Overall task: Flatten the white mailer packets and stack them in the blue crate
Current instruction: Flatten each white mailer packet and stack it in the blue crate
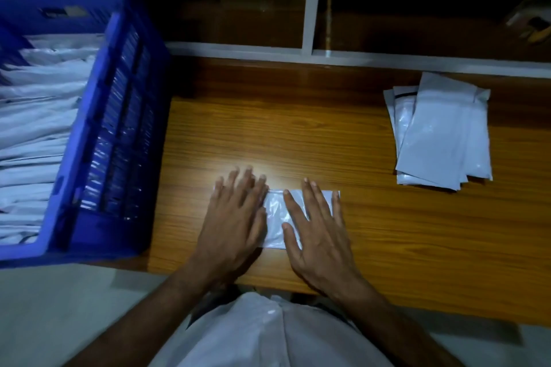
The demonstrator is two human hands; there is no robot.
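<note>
Pressing is in progress on one white mailer packet (275,217), which lies flat on the wooden table (357,232) near its front edge. The left hand (235,217) covers the packet's left end and the right hand (316,226) its right end; both rest palm-down with fingers straight and spread, gripping nothing.

Probable faults from this state:
- Slippage. The film looks glossy; uneven downward pressure could slide the packet toward the table edge.
- Trapped air. With both ends covered, air may collect in the exposed crinkled centre and leave a ridge.
- Poor stacking. The blue crate (98,140), at the left, already holds many packets; a packet inserted while still puffed could disturb that row.

The pile of waiting packets (444,134) lies well apart at the right, loosely fanned; a careless reach could scatter it.
</note>
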